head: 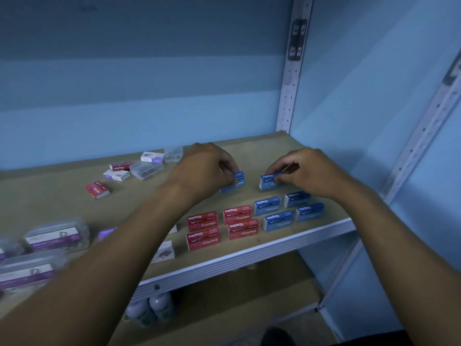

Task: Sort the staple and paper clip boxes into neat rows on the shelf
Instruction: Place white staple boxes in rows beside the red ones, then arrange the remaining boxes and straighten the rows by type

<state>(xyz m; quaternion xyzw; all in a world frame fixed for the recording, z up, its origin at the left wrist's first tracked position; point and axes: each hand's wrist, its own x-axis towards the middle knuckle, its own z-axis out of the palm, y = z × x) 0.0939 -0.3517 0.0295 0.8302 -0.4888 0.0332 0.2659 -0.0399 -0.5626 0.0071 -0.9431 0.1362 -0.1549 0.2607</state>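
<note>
My left hand (pixel 212 168) pinches one blue staple box (pixel 234 183) and my right hand (pixel 306 172) pinches another blue box (pixel 268 181), both on the shelf (pixel 262 151) behind the blue rows (pixel 289 208) and red rows (pixel 222 227) near its front right edge.

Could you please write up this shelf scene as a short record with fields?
left hand: left hand pinches a blue staple box behind the sorted rows
right hand: right hand pinches another blue staple box
sorted blue: four blue boxes in two rows near the shelf front edge
sorted red: four red boxes in two rows, left of the blue
unsorted: loose red box, white boxes and clear cases toward the back left
lower shelf: bottles
</note>
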